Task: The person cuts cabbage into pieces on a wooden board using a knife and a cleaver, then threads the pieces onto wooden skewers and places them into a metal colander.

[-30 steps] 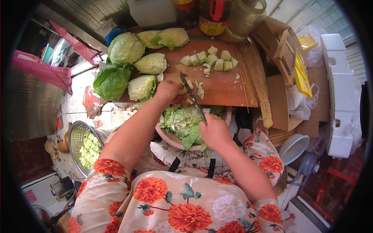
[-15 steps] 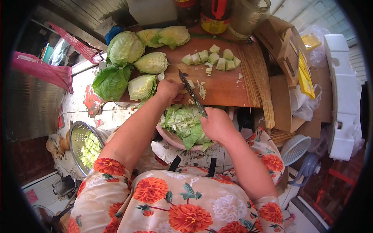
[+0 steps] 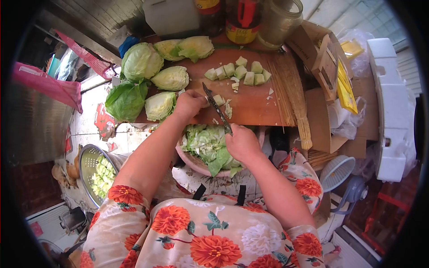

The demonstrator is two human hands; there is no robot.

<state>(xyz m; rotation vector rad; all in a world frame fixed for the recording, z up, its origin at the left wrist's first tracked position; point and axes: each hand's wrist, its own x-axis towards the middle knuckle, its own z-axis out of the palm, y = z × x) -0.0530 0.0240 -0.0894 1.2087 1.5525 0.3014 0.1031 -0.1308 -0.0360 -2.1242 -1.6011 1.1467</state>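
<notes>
My right hand (image 3: 241, 142) is closed round the handle of a dark knife (image 3: 215, 105), whose blade points up and left over the wooden board (image 3: 250, 105). My left hand (image 3: 190, 103) is closed on a pale piece of cabbage core (image 3: 206, 103) just left of the blade. Another pale piece (image 3: 218, 100) lies right of the blade, beside small shavings (image 3: 228, 108). Farther back on the board sit several cut core chunks (image 3: 249, 79). Halved cabbages (image 3: 170, 78) and whole cabbages (image 3: 142, 61) stand at the left.
Below the board's near edge is a pink basin (image 3: 196, 165) of shredded cabbage. A metal colander (image 3: 88, 166) with cut pieces is at lower left. Thin sticks (image 3: 282, 91) lie at the board's right, beside cardboard boxes (image 3: 318, 118). Bottles and a glass jar (image 3: 280, 22) stand behind.
The view has shifted slightly. The knife blade now stands over the board between two pale pieces, and the piece on its right shows more fully. Both hands keep their hold.
</notes>
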